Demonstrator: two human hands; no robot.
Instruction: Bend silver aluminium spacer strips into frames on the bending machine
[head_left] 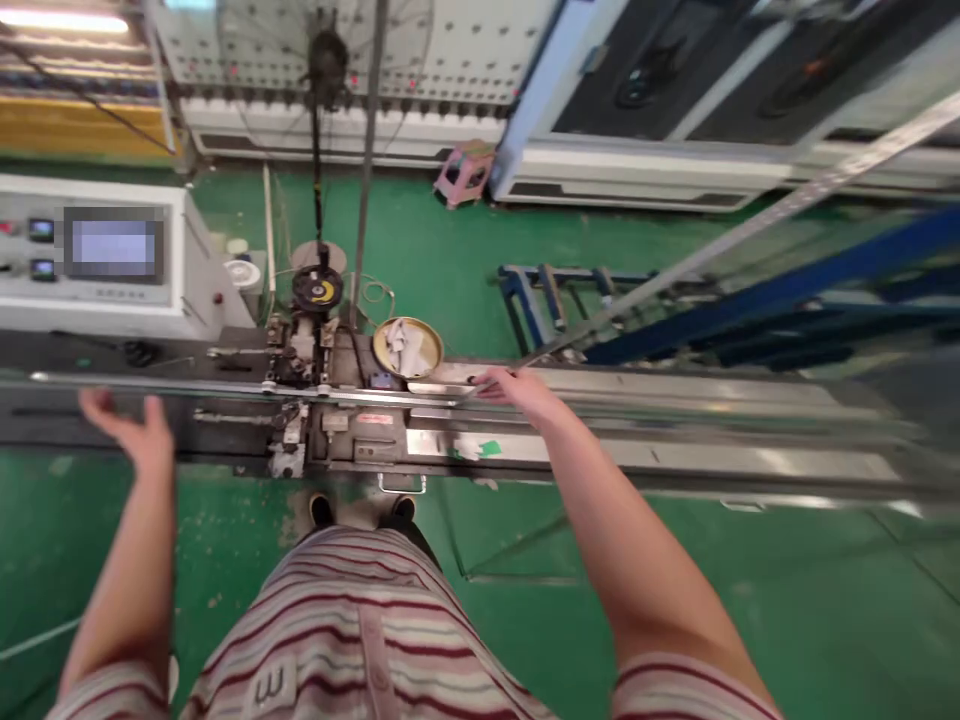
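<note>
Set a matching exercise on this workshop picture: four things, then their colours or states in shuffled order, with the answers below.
Things
1. Floor
2. Small stool
3. Round dish
4. Control box

Colours or states
A. Holds crumpled pale pieces
B. White, with a screen
C. Green
D. Pink

Right pairs: 1-C, 2-D, 3-A, 4-B

Striped shirt point(375, 640) in maroon, grey and white, short sleeves point(694, 680), dark shoes point(321, 510)

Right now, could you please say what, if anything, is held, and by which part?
The right hand appears to hold the long strip near its lower end; the left hand is open and holds nothing.
</note>
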